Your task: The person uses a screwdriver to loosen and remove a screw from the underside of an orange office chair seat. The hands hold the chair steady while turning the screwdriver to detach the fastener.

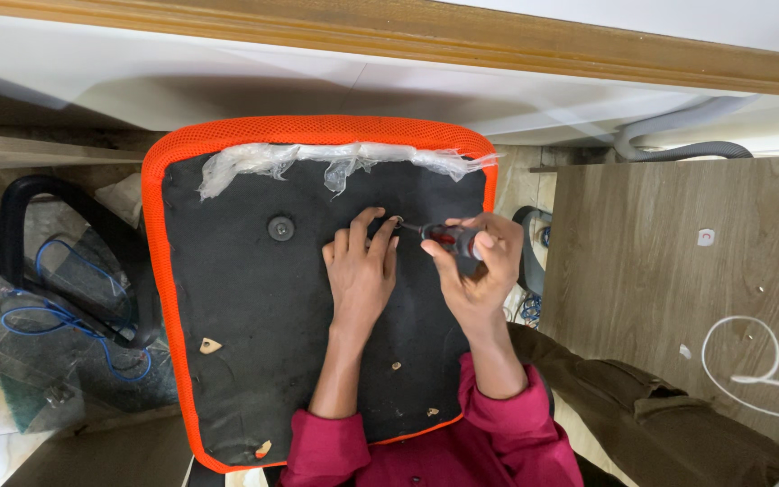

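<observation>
Both hands work the upturned seat base (263, 298): our right hand (480, 271) grips the screwdriver (444, 238), left hand (361, 271) lies flat, fingers steadying the tip. We judge firm, square pressure prevents slipping.

Orange-rimmed black seat base (263, 298), red-black screwdriver (448, 238), blue cable (65, 316)

A red-and-black screwdriver (444, 238) is gripped in the right hand (480, 271), its tip laid toward the left hand (362, 271). The left hand is pressed flat on the black underside of an orange-edged seat (254, 307).
</observation>
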